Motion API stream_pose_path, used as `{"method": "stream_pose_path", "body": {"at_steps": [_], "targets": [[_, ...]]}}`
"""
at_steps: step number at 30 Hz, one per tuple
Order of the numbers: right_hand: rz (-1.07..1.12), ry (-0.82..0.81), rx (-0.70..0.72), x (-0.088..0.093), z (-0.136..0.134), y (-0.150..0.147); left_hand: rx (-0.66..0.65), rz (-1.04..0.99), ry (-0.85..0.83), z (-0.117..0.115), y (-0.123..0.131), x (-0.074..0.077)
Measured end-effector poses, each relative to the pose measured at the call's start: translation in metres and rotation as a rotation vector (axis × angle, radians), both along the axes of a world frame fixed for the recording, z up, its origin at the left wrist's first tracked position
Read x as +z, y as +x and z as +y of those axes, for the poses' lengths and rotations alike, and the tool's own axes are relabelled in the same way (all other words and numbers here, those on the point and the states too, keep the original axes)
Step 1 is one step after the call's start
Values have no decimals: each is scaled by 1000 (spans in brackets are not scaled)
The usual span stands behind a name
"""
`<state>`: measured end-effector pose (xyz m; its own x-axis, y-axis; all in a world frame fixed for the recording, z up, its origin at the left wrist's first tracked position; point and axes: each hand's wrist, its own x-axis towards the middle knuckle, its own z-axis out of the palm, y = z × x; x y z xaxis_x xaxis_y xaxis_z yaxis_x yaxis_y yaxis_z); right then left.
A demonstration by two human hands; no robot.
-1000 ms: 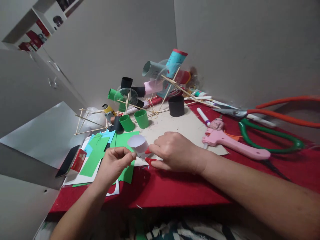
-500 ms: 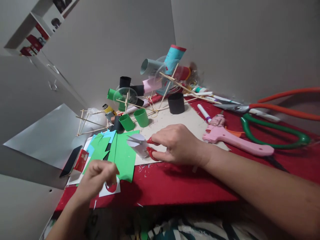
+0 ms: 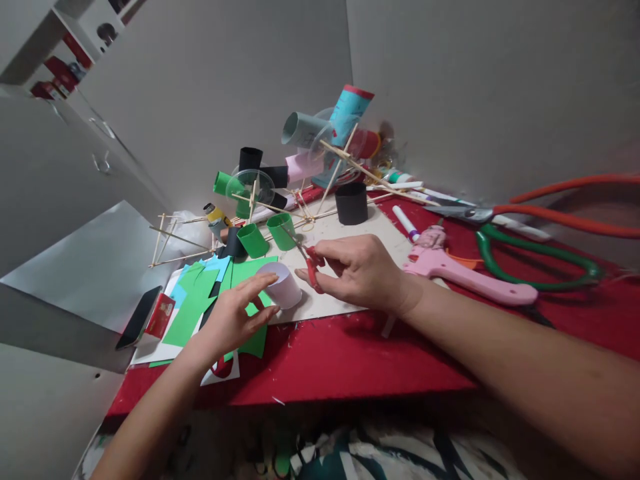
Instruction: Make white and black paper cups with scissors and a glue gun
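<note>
My right hand is closed on small red-handled scissors, blades pointing up and away toward the green paper cups. My left hand is open, fingers stretched toward a white paper cup that lies on the cardboard sheet; its fingertips are at the cup's near side. Green paper sheets lie under and beside the left hand.
Two green paper cups, a black cup and stick-and-cup wheel models stand behind. A pink glue gun, large orange and green scissors, markers lie right. A phone sits left on the red table.
My left hand came back up from the table's near edge and opened toward the white cup. My right hand lifted the scissors off the cup and turned the blades away.
</note>
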<state>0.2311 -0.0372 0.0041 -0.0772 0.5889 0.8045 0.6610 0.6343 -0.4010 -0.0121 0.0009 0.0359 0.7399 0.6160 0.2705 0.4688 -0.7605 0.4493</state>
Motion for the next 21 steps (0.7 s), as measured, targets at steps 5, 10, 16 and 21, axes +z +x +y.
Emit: {"method": "stream_pose_path", "body": {"at_steps": [5,10,16,21], "targets": [[77,-44,6,1,0,1,28,48,-25,15,14,0],[374,-183,136,7,1,-2,120,-203,-168,16,18,9],[920,-332,282,16,7,-6,145,-592,-349,6,26,23],[1003,-465,315,13,10,-12,97,-659,-357,-3,34,25]]}}
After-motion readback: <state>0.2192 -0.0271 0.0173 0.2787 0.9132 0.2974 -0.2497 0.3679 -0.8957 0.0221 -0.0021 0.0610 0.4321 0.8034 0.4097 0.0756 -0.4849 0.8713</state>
